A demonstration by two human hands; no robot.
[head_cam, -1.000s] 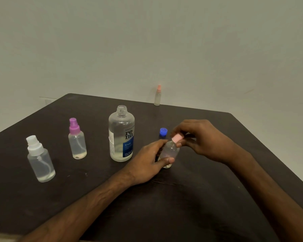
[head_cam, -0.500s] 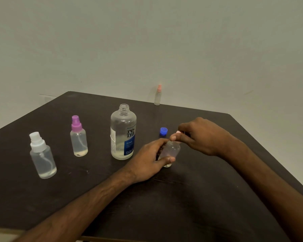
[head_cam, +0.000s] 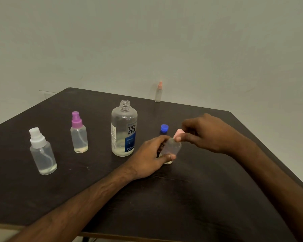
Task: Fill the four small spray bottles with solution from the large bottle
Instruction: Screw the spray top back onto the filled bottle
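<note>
Here, small clear plastic spray bottle (head_cam: 171, 148) upright on the dark table (head_cam: 208, 198), clasped by left hand (head_cam: 150, 158); directly above, along its vertical axis, pink spray cap (head_cam: 178, 133) pinched by right hand (head_cam: 207, 132).

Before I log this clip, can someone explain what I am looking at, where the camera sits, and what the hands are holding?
There is no machine here: a person works with bare hands, filmed by a camera on their head looking down. On the dark table stand a large open bottle, its blue cap, a white-topped sprayer, a purple-topped sprayer and a peach-topped one at the far edge. The left hand grips a small bottle while the right hand pinches its pink top.
</note>
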